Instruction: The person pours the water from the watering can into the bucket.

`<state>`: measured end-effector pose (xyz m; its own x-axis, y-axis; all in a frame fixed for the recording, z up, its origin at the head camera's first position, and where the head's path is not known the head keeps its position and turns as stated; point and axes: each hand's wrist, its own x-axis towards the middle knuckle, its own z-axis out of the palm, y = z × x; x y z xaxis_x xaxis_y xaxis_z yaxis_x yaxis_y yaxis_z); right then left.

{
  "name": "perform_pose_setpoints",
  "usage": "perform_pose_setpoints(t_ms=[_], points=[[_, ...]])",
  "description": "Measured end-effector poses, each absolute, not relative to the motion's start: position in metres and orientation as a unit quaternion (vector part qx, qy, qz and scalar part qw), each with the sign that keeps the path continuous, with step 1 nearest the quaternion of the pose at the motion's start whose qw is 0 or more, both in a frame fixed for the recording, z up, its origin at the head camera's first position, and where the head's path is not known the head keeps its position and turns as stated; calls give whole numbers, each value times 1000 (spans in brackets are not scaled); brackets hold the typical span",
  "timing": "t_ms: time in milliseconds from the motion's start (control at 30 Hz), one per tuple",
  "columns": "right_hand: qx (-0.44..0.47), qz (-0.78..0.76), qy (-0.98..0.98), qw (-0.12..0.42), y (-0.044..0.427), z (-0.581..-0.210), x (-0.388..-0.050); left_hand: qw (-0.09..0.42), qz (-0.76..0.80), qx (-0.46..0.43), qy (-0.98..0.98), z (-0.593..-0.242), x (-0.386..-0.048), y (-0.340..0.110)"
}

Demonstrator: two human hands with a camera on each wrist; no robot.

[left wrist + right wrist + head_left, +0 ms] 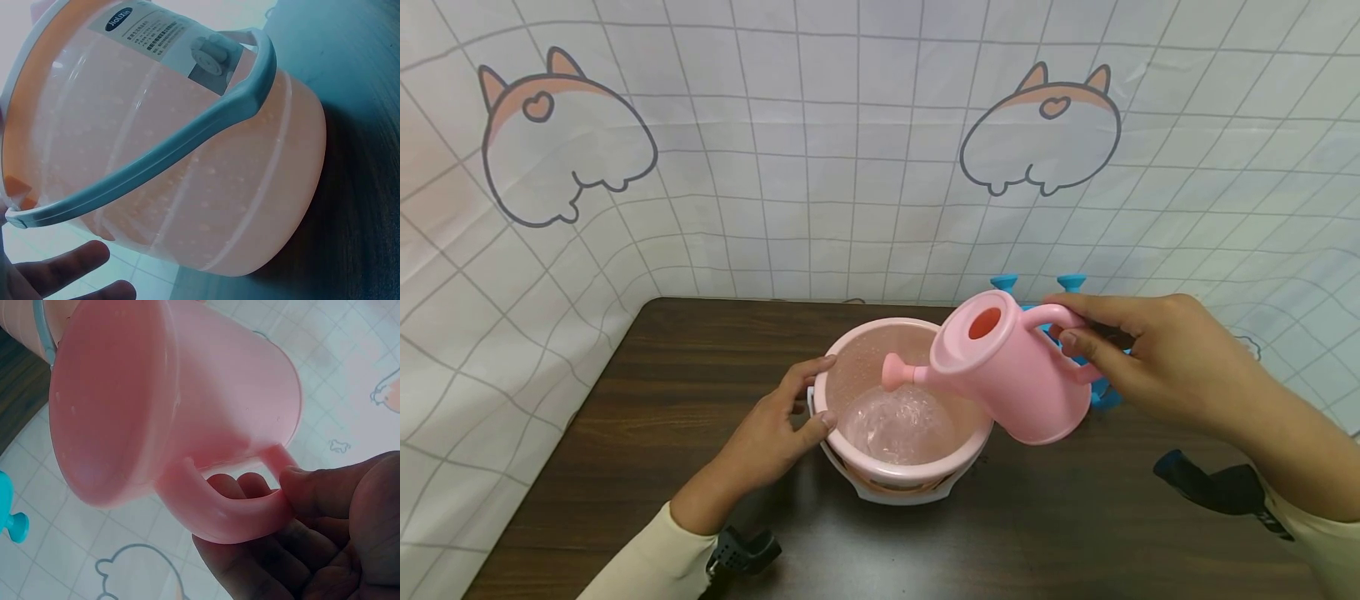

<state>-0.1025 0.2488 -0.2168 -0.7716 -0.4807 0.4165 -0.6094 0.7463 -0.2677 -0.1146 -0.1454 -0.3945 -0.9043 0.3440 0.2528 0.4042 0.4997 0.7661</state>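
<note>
A pink watering can (1026, 383) is tilted, its rose end (895, 372) over the open bucket. My right hand (1172, 358) grips its looped handle (231, 515), fingers and thumb curled round it in the right wrist view. Below the spout stands a pale pink bucket (906, 475) with water (895, 425) in it, its surface rippled and splashing. At the bucket's left rim, my left hand (767, 437) holds on with thumb and fingers. The bucket's swing handle (169, 159) hangs down along its outside wall, where a printed label (169, 40) shows.
Blue plastic pieces (1105, 396) with flared ends stand behind the watering can and right hand, mostly hidden. The dark wooden table (685, 375) meets a white grid-patterned curtain (820, 167) with dog drawings at the back and left.
</note>
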Motion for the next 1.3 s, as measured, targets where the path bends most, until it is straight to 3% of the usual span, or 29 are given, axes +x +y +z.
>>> perform_pose_setpoints(t_ms=[1300], points=[[303,200,-918,162,248,-216,-104,22,-459,-219,-861,-395,-114,-146]])
